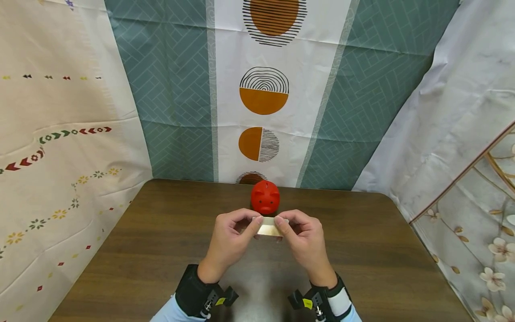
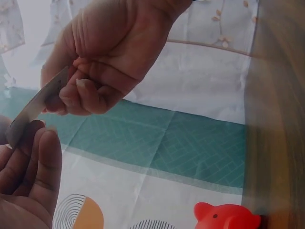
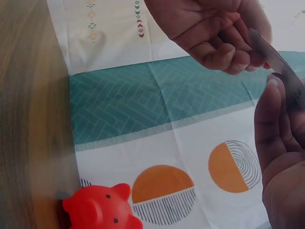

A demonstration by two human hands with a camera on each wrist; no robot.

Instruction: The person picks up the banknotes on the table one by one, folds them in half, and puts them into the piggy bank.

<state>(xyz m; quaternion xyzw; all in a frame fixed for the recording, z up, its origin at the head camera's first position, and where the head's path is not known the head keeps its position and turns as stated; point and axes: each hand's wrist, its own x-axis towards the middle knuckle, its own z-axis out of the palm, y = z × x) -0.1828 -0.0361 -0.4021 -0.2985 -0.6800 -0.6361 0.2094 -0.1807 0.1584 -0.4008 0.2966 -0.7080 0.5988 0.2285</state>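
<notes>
A thin, small, gold-coloured rectangular card point(image 1: 269, 228) is held between both hands above the table. My left hand point(image 1: 230, 241) pinches its left end, thumb on top and fingers beneath. Its right end is pinched the same way by my right hand point(image 1: 304, 240). Seen from the left wrist, the card point(image 2: 34, 106) shows nearly edge-on and slightly bowed. Small dark marks show on the card's underside point(image 3: 296, 94) in the right wrist view. Just beyond the hands, a red piggy bank point(image 1: 265, 197) stands upright, facing me, with a slot on top.
The brown wooden table point(image 1: 161, 259) reaches back to a hanging teal-and-white patterned cloth point(image 1: 177, 89). A cream embroidered cloth point(image 1: 60, 179) hangs at the left, and a white floral cloth point(image 1: 454, 156) at the right. Both wrists wear black camera straps point(image 1: 192, 286).
</notes>
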